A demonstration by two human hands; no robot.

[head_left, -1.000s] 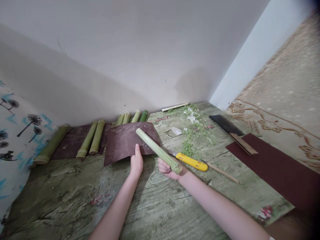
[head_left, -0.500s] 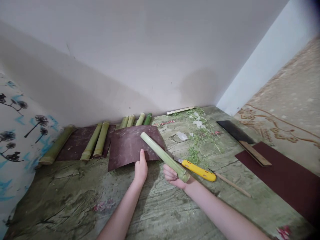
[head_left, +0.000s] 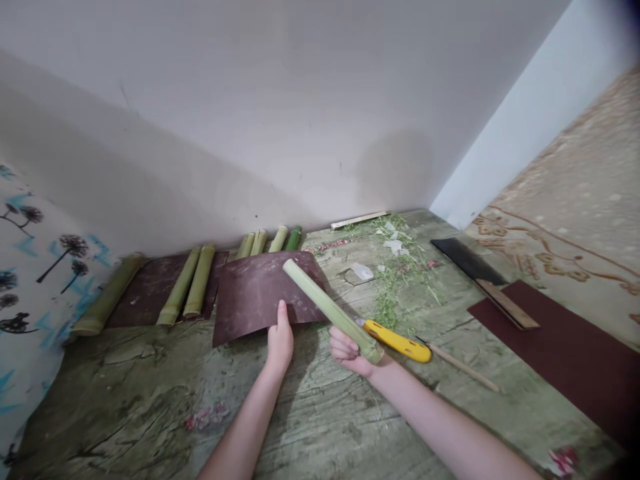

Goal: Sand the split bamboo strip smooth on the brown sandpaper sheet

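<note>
The left hand (head_left: pixel 279 341) stood at the lower edge of a brown sandpaper sheet (head_left: pixel 255 297), but I cannot tell if it gripped. Right of it, the right hand (head_left: pixel 346 353) was closed around a green bamboo piece (head_left: pixel 330 310), and a yellow-handled knife (head_left: pixel 397 347) lay just beside this hand.

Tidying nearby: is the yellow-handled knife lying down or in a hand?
Lying down: the knife rests on the green surface, beside the right hand.

Bamboo pieces (head_left: pixel 199 280) left of the utility knife (head_left: pixel 397 341)
</note>
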